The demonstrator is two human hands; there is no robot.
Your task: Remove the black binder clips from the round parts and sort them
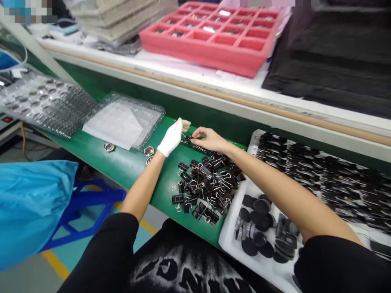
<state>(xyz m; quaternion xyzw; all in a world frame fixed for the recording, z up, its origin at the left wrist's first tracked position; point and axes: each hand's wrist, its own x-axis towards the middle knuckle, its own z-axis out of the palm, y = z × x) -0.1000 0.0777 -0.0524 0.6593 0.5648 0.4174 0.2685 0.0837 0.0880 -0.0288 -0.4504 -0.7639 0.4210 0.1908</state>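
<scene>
My left hand [171,137] wears a white glove with bare fingertips and reaches to the far edge of the green belt [128,162]. My bare right hand [208,139] meets it there. Both hands pinch one black binder clip [187,139] between them, above the belt. Just below them lies a pile of several black binder clips [204,187] with silver wire handles.
A white tray [232,238] on the right holds black round discs [258,221] and rows of clips [324,175]. Clear plastic blister trays [128,118] and small round metal parts [109,147] lie to the left. A red compartment tray [214,36] sits on the shelf behind. A blue bag [30,203] hangs at left.
</scene>
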